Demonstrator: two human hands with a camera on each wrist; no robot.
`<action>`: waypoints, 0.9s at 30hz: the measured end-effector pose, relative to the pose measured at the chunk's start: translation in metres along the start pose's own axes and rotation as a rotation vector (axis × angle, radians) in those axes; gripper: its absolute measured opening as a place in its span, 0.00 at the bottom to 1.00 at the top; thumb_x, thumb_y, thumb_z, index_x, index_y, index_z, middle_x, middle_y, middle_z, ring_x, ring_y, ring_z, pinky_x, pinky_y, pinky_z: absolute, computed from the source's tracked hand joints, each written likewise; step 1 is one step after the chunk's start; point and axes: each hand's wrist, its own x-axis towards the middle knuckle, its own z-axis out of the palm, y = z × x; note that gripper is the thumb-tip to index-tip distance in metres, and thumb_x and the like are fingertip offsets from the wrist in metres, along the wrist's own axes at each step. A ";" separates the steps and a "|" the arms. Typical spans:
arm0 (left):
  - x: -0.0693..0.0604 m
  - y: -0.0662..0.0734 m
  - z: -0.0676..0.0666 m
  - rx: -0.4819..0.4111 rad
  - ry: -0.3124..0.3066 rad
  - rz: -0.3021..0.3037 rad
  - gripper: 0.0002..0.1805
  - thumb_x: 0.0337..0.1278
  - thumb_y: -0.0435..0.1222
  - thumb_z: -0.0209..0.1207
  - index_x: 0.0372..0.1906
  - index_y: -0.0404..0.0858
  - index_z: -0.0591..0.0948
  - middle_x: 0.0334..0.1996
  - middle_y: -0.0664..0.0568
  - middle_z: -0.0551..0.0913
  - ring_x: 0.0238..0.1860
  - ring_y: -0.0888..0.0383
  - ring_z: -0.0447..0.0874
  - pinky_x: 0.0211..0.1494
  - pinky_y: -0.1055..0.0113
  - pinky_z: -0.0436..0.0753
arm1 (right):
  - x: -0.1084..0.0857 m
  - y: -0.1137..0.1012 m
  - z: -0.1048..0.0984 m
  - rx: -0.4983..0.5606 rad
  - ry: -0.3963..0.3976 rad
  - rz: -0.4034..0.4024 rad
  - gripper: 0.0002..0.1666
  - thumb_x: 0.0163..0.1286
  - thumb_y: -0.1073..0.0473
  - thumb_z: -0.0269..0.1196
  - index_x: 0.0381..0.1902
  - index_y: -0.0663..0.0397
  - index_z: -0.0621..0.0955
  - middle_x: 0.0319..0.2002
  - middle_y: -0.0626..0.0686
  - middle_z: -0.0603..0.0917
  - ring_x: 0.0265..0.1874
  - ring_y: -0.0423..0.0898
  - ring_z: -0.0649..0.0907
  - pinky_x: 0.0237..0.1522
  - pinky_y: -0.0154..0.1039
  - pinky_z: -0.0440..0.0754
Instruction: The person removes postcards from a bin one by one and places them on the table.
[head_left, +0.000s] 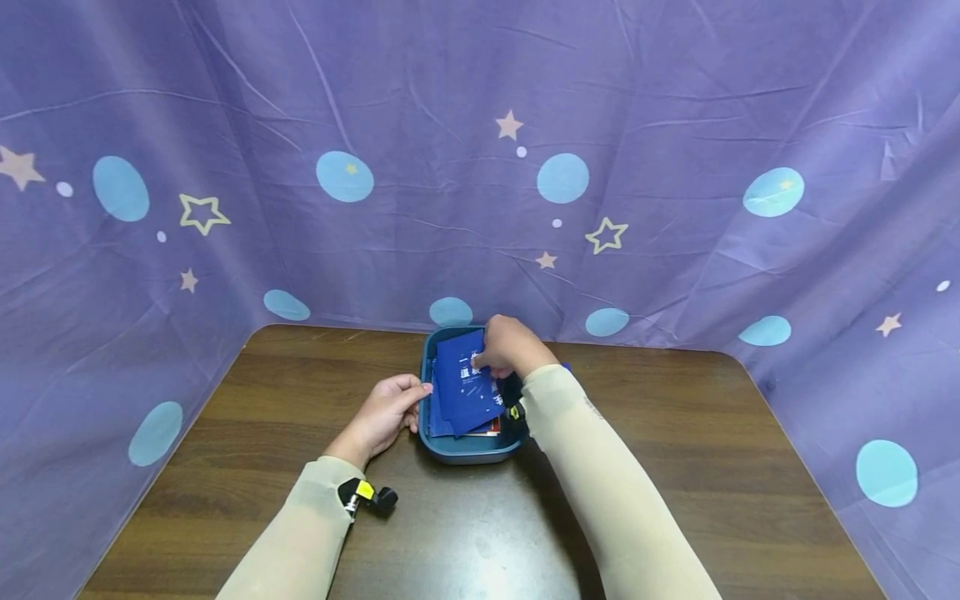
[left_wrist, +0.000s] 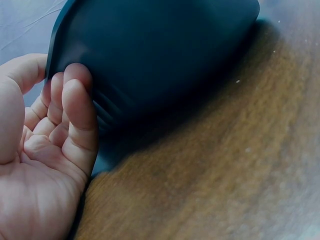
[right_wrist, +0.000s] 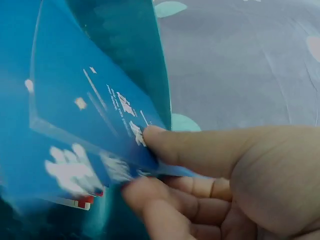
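A dark teal plastic bin (head_left: 468,457) stands on the table, holding several flat blue items. My left hand (head_left: 381,415) pinches the bin's left rim; in the left wrist view the thumb is by the edge and the fingers curl against the outer wall (left_wrist: 155,55). Inside the bin, my right hand (head_left: 516,347) pinches a flat blue packet with white print (head_left: 463,396) near its far edge, thumb on its printed face (right_wrist: 65,100). More blue sheets (head_left: 441,425) lie beneath it. A small red and white edge (right_wrist: 84,204) shows below the packet.
The brown wooden table (head_left: 360,358) spreads around the bin, with its far edge just behind it. A purple curtain with stars and blue dots (head_left: 450,208) hangs behind and at both sides. A black wrist camera (head_left: 385,499) sticks out by the left sleeve.
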 end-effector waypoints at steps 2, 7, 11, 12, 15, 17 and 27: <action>0.000 0.000 0.000 0.003 0.001 -0.001 0.14 0.85 0.35 0.61 0.35 0.36 0.77 0.22 0.58 0.74 0.18 0.64 0.76 0.23 0.73 0.81 | -0.002 0.001 0.000 -0.020 0.017 -0.011 0.21 0.75 0.51 0.80 0.28 0.54 0.83 0.24 0.52 0.88 0.22 0.46 0.89 0.38 0.47 0.97; -0.001 0.000 0.000 0.011 0.002 0.000 0.14 0.85 0.35 0.61 0.35 0.36 0.77 0.22 0.58 0.74 0.18 0.63 0.76 0.23 0.73 0.81 | -0.007 0.009 -0.003 0.049 0.015 -0.076 0.26 0.77 0.49 0.78 0.25 0.48 0.75 0.24 0.48 0.81 0.23 0.44 0.84 0.31 0.41 0.90; -0.001 0.000 0.001 0.000 0.005 0.000 0.13 0.85 0.34 0.61 0.36 0.35 0.77 0.22 0.58 0.75 0.18 0.63 0.76 0.22 0.73 0.81 | -0.010 0.023 -0.008 0.218 0.004 -0.117 0.28 0.80 0.53 0.75 0.22 0.46 0.72 0.22 0.47 0.81 0.25 0.43 0.85 0.32 0.40 0.90; -0.001 0.000 0.001 -0.006 0.006 0.002 0.13 0.85 0.34 0.61 0.36 0.35 0.77 0.22 0.58 0.75 0.18 0.64 0.76 0.22 0.73 0.81 | -0.011 0.027 -0.010 0.262 0.012 -0.118 0.28 0.80 0.54 0.75 0.22 0.45 0.72 0.22 0.47 0.82 0.26 0.43 0.86 0.33 0.41 0.91; -0.001 0.001 0.001 -0.012 0.003 0.008 0.12 0.85 0.33 0.60 0.37 0.34 0.78 0.21 0.58 0.75 0.17 0.64 0.76 0.22 0.73 0.80 | -0.015 0.043 -0.015 0.394 0.051 -0.126 0.26 0.80 0.55 0.74 0.24 0.46 0.73 0.23 0.45 0.81 0.26 0.43 0.84 0.35 0.44 0.92; -0.002 0.000 0.001 -0.019 0.003 0.009 0.12 0.85 0.32 0.60 0.37 0.34 0.78 0.21 0.58 0.75 0.17 0.64 0.76 0.21 0.73 0.80 | -0.019 0.055 -0.019 0.480 0.081 -0.135 0.23 0.81 0.56 0.74 0.26 0.48 0.76 0.23 0.44 0.81 0.25 0.43 0.82 0.35 0.43 0.89; 0.000 0.001 0.001 -0.005 0.003 0.001 0.12 0.86 0.34 0.60 0.37 0.36 0.78 0.22 0.58 0.76 0.18 0.64 0.77 0.22 0.73 0.81 | -0.040 0.132 -0.042 0.620 0.187 -0.093 0.12 0.82 0.55 0.72 0.43 0.58 0.84 0.22 0.41 0.81 0.25 0.41 0.79 0.30 0.34 0.82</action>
